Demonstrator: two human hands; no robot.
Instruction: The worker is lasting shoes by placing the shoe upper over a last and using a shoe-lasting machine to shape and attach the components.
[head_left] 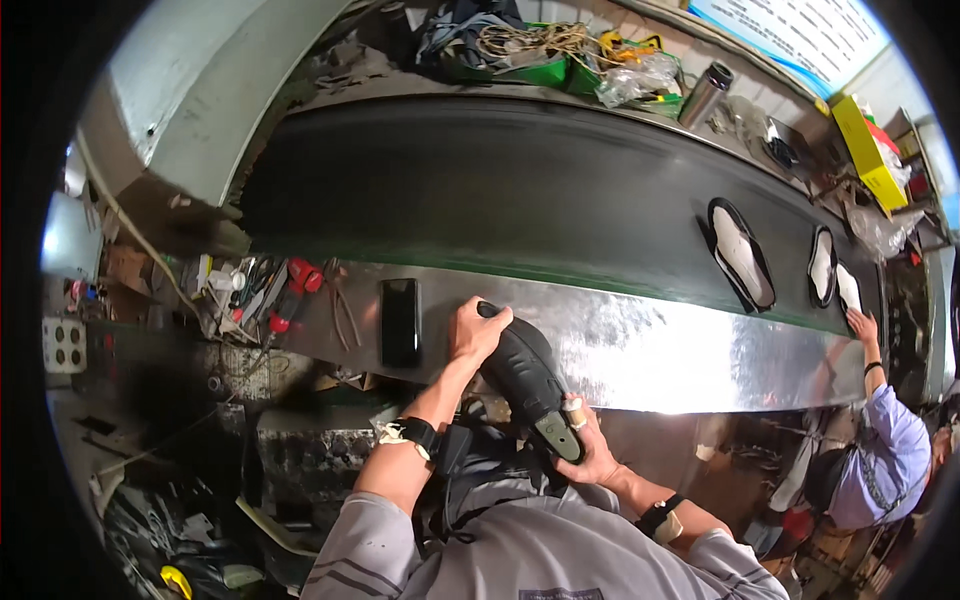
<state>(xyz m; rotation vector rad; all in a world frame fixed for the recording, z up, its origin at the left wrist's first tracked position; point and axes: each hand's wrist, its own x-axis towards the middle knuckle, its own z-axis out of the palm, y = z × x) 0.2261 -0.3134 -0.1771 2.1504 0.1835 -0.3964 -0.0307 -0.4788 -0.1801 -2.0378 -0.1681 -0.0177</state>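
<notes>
I hold a black shoe [522, 372] between both hands, tilted, over the near edge of the metal ledge. A grey-green piece with a small hole, like the top of a shoe last, shows at its lower end. My left hand [474, 332] grips the upper end, thumb across the top. Down at the grey-green end, my right hand [592, 440] is closed around the side, with a white wrap on one finger. Left of the shoe, a black phone [400, 322] lies on the metal ledge [610, 345].
Beyond the ledge runs a dark conveyor belt [480, 190] carrying several black shoes with white insides, one of them a shoe [741, 255] at right. A co-worker [880, 460] reaches toward the farthest one. Pliers [343, 305] and a red tool [296, 290] lie at left.
</notes>
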